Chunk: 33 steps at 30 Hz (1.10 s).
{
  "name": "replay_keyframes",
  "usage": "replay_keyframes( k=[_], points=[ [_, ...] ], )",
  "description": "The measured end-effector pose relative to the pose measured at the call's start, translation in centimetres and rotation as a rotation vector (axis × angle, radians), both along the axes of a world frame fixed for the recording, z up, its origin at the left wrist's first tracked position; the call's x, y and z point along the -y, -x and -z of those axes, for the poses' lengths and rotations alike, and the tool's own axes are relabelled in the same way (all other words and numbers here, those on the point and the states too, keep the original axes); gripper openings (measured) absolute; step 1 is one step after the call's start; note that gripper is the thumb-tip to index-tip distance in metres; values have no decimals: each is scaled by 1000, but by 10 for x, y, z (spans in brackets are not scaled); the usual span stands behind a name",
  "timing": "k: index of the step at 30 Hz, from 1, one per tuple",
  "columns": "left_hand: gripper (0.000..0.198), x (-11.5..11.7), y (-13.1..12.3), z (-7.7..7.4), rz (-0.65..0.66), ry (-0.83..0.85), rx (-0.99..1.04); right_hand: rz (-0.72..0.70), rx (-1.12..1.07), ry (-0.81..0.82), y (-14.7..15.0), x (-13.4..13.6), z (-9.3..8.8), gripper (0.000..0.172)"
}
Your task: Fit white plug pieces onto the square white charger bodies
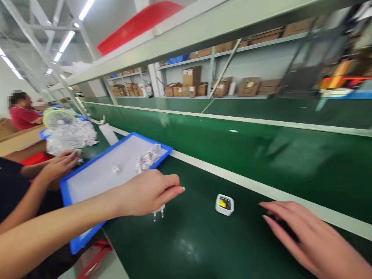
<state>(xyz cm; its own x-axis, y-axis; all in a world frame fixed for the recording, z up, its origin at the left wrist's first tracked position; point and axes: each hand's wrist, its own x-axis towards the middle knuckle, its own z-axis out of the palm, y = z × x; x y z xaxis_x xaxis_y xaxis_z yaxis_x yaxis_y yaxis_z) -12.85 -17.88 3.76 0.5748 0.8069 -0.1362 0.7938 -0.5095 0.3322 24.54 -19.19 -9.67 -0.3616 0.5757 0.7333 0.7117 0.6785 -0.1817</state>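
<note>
My left hand [148,192] hovers over the green bench with its fingers closed round a small white plug part [158,212]; two metal prongs stick out beneath the palm. My right hand [302,236] lies low at the right, fingers stretched out flat over a dark thing on the bench that I cannot make out. Between the two hands sits a small white housing [224,204] with a yellow and dark inside, untouched. Just behind my left hand lies a blue tray [72,193] with a white liner and a small heap of white parts [148,158] at its far corner.
A co-worker's hand [59,164] rests at the tray's left edge near a pile of white parts [71,135]. A white bottle [108,131] stands behind the tray. A green conveyor belt [261,147] runs past. Shelves with cardboard boxes [192,81] stand beyond. Another person in red [23,114] sits far left.
</note>
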Motion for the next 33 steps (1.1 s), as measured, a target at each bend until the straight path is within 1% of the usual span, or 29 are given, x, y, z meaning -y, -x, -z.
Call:
replay_keyframes(
  k=[1, 3, 5, 7, 10, 13, 15, 17, 19, 20, 22, 24, 25, 26, 27, 28, 30, 31, 33],
  points=[
    [40, -4, -18, 2, 53, 52, 46, -52, 100, 3, -1, 4, -4, 23],
    [39, -12, -48, 10, 86, 165, 133, -124, 209, 23, 4, 12, -9, 24],
    [39, -20, -74, 21, 57, 291, 266, -133, 195, 57, 12, 18, -12, 29],
    [39, -24, -97, 33, -4, 433, 416, -141, 154, 85, 21, 25, -13, 31],
    [41, -23, -133, 51, -59, 701, 624, -163, 66, 129, 29, 33, -14, 33],
    [50, -16, -164, 64, -27, 944, 759, -153, 16, 243, 28, 36, -14, 30],
    [59, -12, -175, 67, -15, 1002, 782, -133, -5, 295, 24, 35, -14, 26],
    [65, -10, -174, 66, -19, 997, 804, -128, -54, 295, 20, 33, -12, 26],
    [62, -11, -163, 61, -35, 942, 816, -127, -134, 315, 19, 33, -11, 24],
    [59, -13, -155, 58, -36, 876, 786, -120, -186, 353, 19, 33, -10, 22],
    [57, -18, -134, 55, -26, 659, 606, -99, -310, 479, 20, 32, -9, 19],
    [68, -23, -114, 60, 23, 397, 354, -85, -442, 639, 21, 31, -7, 21],
    [72, -26, -106, 66, 59, 307, 253, -84, -503, 711, 21, 30, -5, 24],
    [72, -29, -101, 73, 92, 261, 185, -90, -556, 767, 21, 29, -4, 28],
    [66, -31, -100, 81, 121, 246, 152, -98, -600, 800, 20, 28, -2, 32],
    [56, -34, -102, 90, 142, 247, 149, -104, -636, 809, 19, 27, -1, 34],
    [38, -39, -115, 105, 181, 261, 205, -100, -690, 778, 17, 25, 0, 34],
    [33, -41, -126, 112, 206, 256, 246, -87, -707, 755, 16, 24, 0, 33],
    [33, -44, -151, 120, 245, 232, 330, -43, -754, 711, 13, 24, -1, 31]
  ],
)
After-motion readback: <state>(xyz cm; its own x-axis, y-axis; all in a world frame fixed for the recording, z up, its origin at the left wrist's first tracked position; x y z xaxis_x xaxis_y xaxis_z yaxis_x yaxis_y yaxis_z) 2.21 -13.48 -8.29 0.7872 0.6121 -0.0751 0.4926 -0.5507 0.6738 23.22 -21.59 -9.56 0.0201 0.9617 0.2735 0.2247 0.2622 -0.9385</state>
